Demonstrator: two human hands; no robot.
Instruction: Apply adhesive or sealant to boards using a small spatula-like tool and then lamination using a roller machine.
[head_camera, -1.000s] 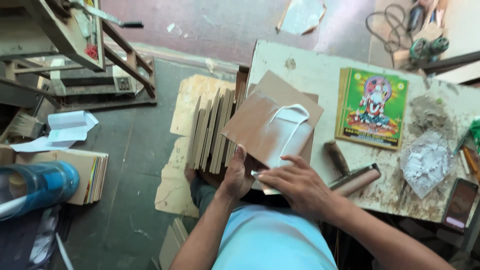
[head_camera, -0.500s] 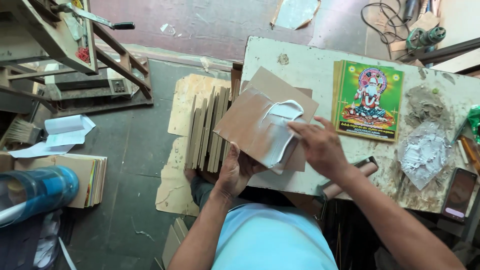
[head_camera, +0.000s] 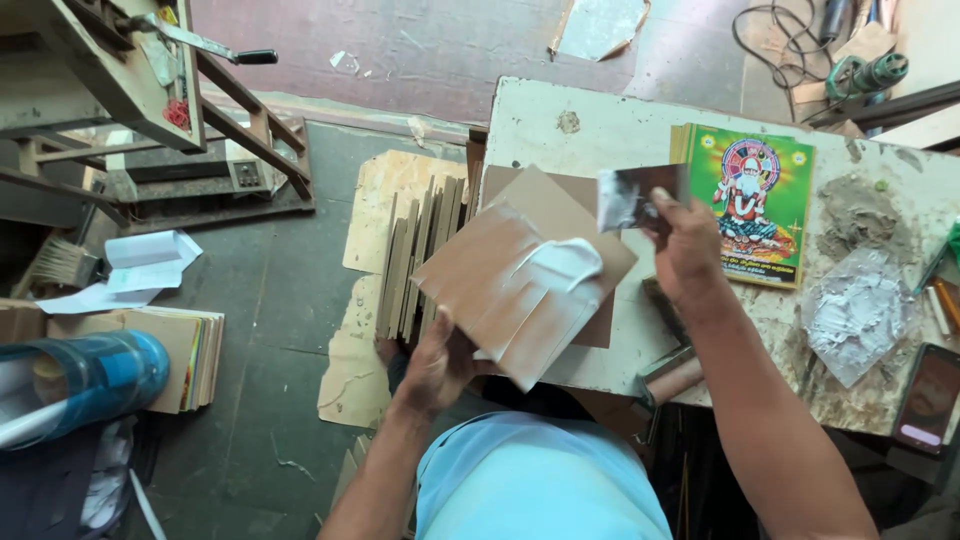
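Note:
My left hand (head_camera: 440, 362) grips the near edge of a square brown board (head_camera: 520, 272) and holds it tilted over the workbench edge. White paste is smeared across the board's middle and right side. My right hand (head_camera: 688, 245) holds a flat metal scraper (head_camera: 640, 196) with paste on its blade, raised just beyond the board's far right corner. A second brown board lies flat on the bench beneath the held one.
On the white workbench (head_camera: 570, 130) lie a green picture print (head_camera: 755, 200), a grey paste mound (head_camera: 850, 210), a paste-smeared sheet (head_camera: 855, 310) and a phone (head_camera: 928, 392). Boards stand on edge (head_camera: 420, 255) left of the bench. A blue bottle (head_camera: 85, 380) and stacked boards (head_camera: 175, 345) sit far left.
My right hand has swept from the board's near edge up across its face to beyond its far corner, spreading white paste. The scraper is now raised and visible. The left hand stays on the board.

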